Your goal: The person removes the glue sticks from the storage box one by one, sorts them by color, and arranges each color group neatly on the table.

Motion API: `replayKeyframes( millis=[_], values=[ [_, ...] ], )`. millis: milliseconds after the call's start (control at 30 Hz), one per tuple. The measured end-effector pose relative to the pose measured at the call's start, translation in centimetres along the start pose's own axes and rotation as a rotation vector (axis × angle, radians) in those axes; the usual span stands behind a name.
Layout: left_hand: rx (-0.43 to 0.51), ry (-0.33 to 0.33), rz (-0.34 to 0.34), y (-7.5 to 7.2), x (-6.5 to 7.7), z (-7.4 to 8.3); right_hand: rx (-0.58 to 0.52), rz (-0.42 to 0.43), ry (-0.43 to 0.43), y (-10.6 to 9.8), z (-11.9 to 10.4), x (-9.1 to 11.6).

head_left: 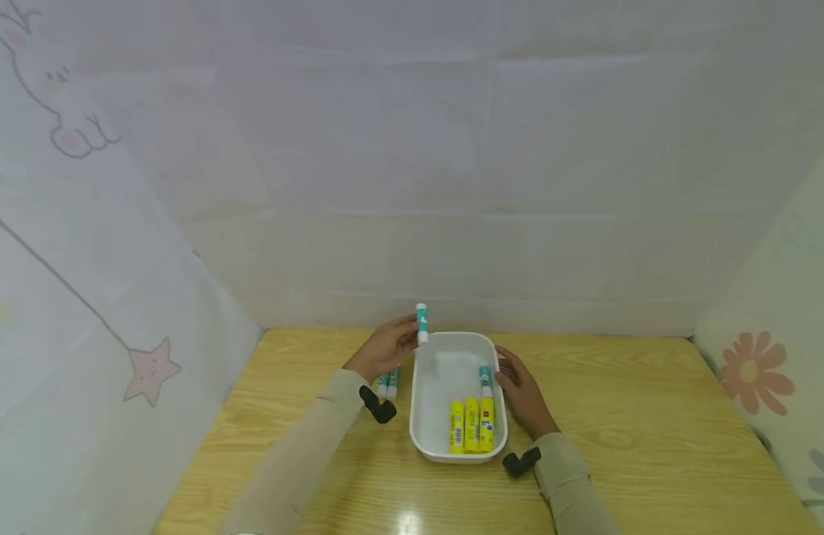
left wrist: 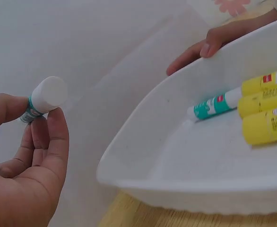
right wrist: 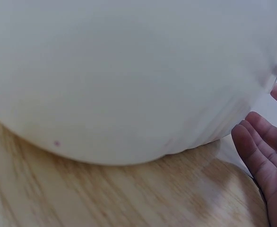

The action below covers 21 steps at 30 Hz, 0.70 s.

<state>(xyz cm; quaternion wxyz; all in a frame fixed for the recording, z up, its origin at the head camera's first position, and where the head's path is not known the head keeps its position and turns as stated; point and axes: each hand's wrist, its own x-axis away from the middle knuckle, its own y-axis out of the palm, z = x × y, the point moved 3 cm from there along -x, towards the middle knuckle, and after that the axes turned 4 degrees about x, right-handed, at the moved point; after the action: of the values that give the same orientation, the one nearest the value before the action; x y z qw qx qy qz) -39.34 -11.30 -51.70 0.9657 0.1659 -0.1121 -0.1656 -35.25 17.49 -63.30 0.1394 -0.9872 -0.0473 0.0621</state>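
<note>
My left hand [head_left: 388, 349] pinches a teal and white glue stick [head_left: 421, 324] between thumb and fingertips, above the far left corner of a white plastic tray [head_left: 414, 409]. In the left wrist view the white end of this glue stick [left wrist: 51, 93] faces the camera. Inside the tray, three yellow glue sticks [head_left: 472, 425] lie side by side at the near end, with one teal glue stick [head_left: 485, 380] behind the rightmost. My right hand [head_left: 527, 397] rests against the tray's right side, fingers extended along the outer wall and thumb at the rim.
Teal and white glue sticks [head_left: 388, 383] lie on the wooden table [head_left: 625, 416] left of the tray, partly hidden under my left hand and wrist. A pale sheet [head_left: 452, 186] hangs behind the table, and printed sheets stand at both sides.
</note>
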Motion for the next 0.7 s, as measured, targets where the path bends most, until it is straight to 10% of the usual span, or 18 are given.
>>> replayKeyframes(
  millis=[433, 700],
  values=[
    [-0.006, -0.017, 0.133, -7.9, 3.3, -0.7, -0.002, 0.017, 0.016, 0.0, -0.6, 0.2],
    [-0.19, -0.036, 0.22, -11.3, 5.3, -1.6, 0.009, 0.011, 0.013, 0.2, -0.6, 0.2]
  ],
)
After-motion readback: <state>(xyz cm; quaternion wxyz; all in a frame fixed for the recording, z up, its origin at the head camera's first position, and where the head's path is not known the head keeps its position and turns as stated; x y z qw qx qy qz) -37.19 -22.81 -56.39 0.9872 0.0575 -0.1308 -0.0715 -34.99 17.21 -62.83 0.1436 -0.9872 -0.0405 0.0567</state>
